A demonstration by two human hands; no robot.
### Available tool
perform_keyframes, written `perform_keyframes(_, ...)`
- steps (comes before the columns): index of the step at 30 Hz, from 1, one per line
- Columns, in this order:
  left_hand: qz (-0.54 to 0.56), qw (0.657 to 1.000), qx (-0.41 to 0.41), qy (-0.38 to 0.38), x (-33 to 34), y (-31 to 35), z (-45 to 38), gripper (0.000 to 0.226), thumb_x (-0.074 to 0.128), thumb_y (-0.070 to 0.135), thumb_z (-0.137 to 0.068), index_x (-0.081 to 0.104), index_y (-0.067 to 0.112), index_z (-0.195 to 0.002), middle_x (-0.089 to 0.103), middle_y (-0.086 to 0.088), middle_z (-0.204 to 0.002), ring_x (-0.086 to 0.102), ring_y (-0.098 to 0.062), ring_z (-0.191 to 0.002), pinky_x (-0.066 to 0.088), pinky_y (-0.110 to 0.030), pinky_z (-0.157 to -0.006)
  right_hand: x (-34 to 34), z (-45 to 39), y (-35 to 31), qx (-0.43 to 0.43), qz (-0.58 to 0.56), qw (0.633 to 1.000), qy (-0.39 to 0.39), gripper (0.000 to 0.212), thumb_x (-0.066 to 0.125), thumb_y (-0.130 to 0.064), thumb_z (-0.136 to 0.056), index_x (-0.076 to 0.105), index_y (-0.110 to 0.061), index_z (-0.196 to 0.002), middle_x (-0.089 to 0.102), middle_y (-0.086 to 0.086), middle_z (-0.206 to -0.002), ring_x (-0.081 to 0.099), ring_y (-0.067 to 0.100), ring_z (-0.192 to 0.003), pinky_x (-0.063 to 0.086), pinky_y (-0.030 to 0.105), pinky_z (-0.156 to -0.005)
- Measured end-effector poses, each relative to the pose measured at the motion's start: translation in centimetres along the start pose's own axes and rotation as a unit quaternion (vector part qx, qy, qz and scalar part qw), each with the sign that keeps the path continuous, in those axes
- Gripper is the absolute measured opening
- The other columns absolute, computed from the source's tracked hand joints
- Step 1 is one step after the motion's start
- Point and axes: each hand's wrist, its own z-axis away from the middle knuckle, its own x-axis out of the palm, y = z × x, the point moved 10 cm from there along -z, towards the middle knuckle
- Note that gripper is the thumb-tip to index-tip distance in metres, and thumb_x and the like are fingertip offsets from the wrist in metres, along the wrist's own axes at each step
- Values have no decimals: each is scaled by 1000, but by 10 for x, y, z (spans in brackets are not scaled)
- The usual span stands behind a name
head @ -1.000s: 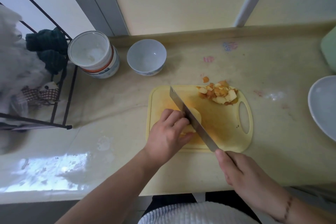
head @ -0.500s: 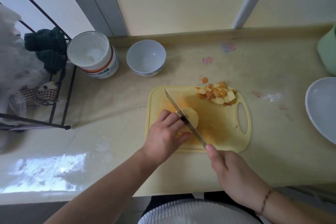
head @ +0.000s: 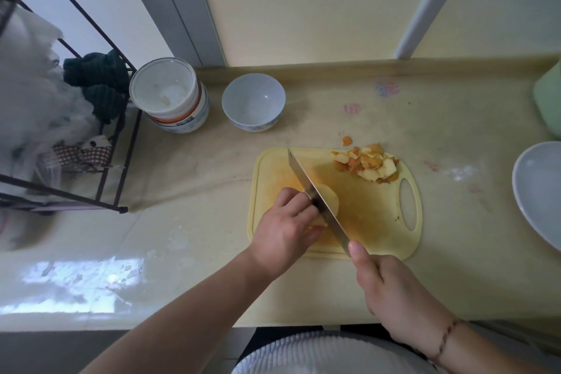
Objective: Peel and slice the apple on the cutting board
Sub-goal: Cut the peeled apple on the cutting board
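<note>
apple point(head: 329, 202): peeled, pale yellow, on left-centre of the cutting board, partly hidden under the left hand; blade crosses over it.
cutting board point(head: 373, 222): yellow plastic, oval handle hole at its right end, lies on the table near the front edge, orange stains on its surface.
knife point(head: 315, 197): long steel blade, runs diagonally from far-left tip to near-right, edge down on the apple just beside the left fingertips; handle hidden in the right hand.
left hand point(head: 285, 228): fingers curled over the left part of the apple, pressing it to the board, fingertips touching the blade's side.
right hand point(head: 391, 291): fingers wrapped round the knife handle, thumb lying along the top near the blade base; thin bracelet on the wrist.
peel pile point(head: 368, 162): orange-red skin scraps and pale bits heaped at the board's far-right corner; one scrap point(head: 347, 140) on the table just beyond the board.
table point(head: 197, 191): pale yellow, glossy, faint pink and purple marks at far centre.
small bowl point(head: 253, 102): white with blue pattern, upright, far of the board.
stacked containers point(head: 170, 94): white, orange band, left of the small bowl.
wire rack point(head: 100, 136): dark metal, far left, with dark green cloth point(head: 97, 76) and white fabric.
large bowl point(head: 537, 191): pale grey, right edge, cut off by the frame.
green object point(head: 551, 103): far right, partly out of frame, cannot tell what it is.
</note>
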Motion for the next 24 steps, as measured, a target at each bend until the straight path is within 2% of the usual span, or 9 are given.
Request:
perform_keyframes(4, -9, 1000, 11, 9, -1, 5, -1, 17, 80, 19, -79, 72, 9, -89, 59, 2, -98, 49, -25, -88, 52, -35, -68, -1, -2, 0, 17, -4, 1000, -5, 60, 16, -70, -80, 30, -17, -57, 30, -7, -35, 29, 8, -35, 27, 17, -39)
perform_keyframes(8, -32, 999, 29, 8, 2, 13, -3, 13, 77, 21, -81, 73, 10, -87, 64, -1, -91, 47, -23, -87, 51, -32, -67, -1, -14, 4, 58, -19, 998, -14, 66, 16, -73, -80, 38, -15, -59, 34, -6, -36, 31, 6, -24, 23, 17, -30)
perform_keyframes(10, -32, 999, 12, 15, 2, 12, -3, 16, 78, 22, -79, 73, 11, -89, 64, 0, -91, 47, -23, -87, 53, -34, -63, -1, -17, 4, 49, -14, 999, -10, 67, 15, -75, -77, 39, -15, -60, 36, -5, -37, 32, 6, -24, 24, 18, -32)
perform_keyframes(13, -17, 1000, 4, 17, 0, 9, -2, 20, 72, 27, -81, 73, 13, -95, 56, 5, -96, 46, -22, -88, 56, -38, -60, -1, -11, 7, 42, -23, 999, -13, 64, 20, -71, -84, 38, -15, -57, 35, -4, -35, 32, 7, -26, 25, 16, -32)
perform_keyframes(15, -3, 1000, 3, 15, -1, 4, -3, 22, 73, 29, -81, 73, 13, -96, 48, 9, -97, 45, -22, -88, 56, -39, -59, 0, 1, 16, 39, -15, 999, -15, 64, 21, -69, -87, 33, -16, -52, 34, -4, -33, 32, 8, -31, 30, 22, -41)
perform_keyframes(18, -4, 1000, 8, 4, 1, 1, -3, 21, 81, 25, -78, 73, 11, -92, 44, 9, -96, 45, -23, -88, 55, -39, -58, 1, 13, 31, 45, -8, 999, -13, 64, 14, -75, -79, 28, -17, -55, 32, -5, -37, 33, 10, -40, 33, 27, -50)
perform_keyframes(21, 2, 1000, 4, 11, -1, 3, -3, 27, 87, 21, -75, 73, 11, -95, 45, 9, -99, 45, -23, -87, 55, -37, -62, 3, 4, 28, 44, -7, 999, -18, 62, 15, -74, -78, 28, -18, -57, 31, -5, -37, 29, 9, -38, 29, 27, -47)
perform_keyframes(24, -2, 1000, 7, 15, -2, 4, -2, 27, 86, 22, -76, 71, 13, -97, 47, 9, -99, 47, -24, -87, 53, -36, -64, 10, -19, 21, 45, -21, 999, -20, 63, 16, -74, -76, 36, -17, -56, 37, -4, -38, 34, 8, -34, 30, 24, -40)
